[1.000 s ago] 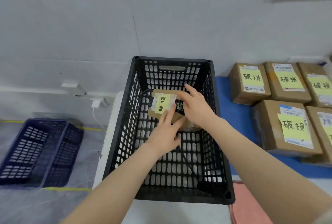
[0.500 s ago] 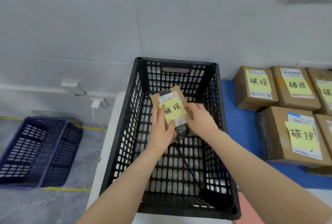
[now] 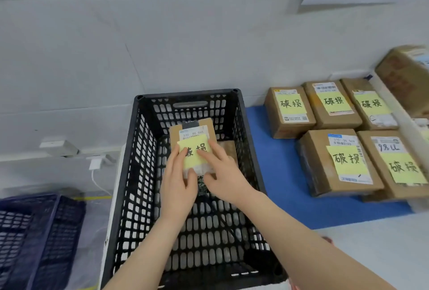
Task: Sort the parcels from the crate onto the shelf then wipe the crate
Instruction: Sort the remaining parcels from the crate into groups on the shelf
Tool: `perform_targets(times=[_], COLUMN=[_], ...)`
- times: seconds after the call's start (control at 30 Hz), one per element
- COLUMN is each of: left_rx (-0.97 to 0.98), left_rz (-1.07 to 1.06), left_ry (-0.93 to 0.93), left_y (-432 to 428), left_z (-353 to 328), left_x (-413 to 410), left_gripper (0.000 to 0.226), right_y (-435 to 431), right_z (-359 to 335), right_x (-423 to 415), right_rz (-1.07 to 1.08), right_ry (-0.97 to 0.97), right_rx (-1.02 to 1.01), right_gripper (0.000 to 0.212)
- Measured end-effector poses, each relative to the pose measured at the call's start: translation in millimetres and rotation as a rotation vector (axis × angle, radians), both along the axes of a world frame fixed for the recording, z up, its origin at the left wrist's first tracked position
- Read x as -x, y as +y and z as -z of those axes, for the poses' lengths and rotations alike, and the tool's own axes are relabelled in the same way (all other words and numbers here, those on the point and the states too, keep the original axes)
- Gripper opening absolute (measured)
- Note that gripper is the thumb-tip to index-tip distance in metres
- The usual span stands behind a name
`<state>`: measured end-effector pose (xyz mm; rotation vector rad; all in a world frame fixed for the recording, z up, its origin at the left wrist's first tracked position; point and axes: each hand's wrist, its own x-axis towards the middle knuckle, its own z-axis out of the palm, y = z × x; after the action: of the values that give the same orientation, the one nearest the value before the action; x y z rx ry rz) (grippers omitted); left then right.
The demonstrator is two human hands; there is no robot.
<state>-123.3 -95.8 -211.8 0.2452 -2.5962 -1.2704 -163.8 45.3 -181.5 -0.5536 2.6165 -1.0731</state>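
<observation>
Head camera is showing both hands gripping a small brown cardboard parcel [image 3: 191,137] inside the black slotted plastic crate [image 3: 139,173]. Left hand [image 3: 178,182] is clasping its left edge, right hand [image 3: 222,173] its right, long axis pointing away.

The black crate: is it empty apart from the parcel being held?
No, a second brown parcel lies in the black crate behind the right hand.

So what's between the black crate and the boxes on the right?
Only bare blue mat, as the head view shows. The crate has that strip beside it, and the nearest box sits further right on the same mat.
</observation>
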Motion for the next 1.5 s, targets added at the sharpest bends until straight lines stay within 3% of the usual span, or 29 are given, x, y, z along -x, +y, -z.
perform_targets(times=[0.37,0.67,0.93,1.2,1.5], left_rx=[-0.013,-0.012,0.063,0.078,0.151], left_rz=[-0.006,0.207,0.185,0.098,0.070], left_ry=[0.373,0.468,0.230,0.034,-0.174], left_y=[38,146,234,249,248], left_z=[-108,-149,-118,-74,-41], left_x=[-21,-18,-35,-34,-8], left_gripper=[0.053,0.052,0.054,0.052,0.047], right_y=[45,159,250,265,262], right_z=[-104,-136,-92,-39,-17], right_x=[-44,-60,-62,-43,-24], right_rz=[0.087,0.226,0.208,0.083,0.003], right_ry=[0.346,0.425,0.241,0.048,0.066], right_rx=[0.227,0.323,0.299,0.223,-0.080], right_gripper=[0.055,0.052,0.050,0.049,0.048])
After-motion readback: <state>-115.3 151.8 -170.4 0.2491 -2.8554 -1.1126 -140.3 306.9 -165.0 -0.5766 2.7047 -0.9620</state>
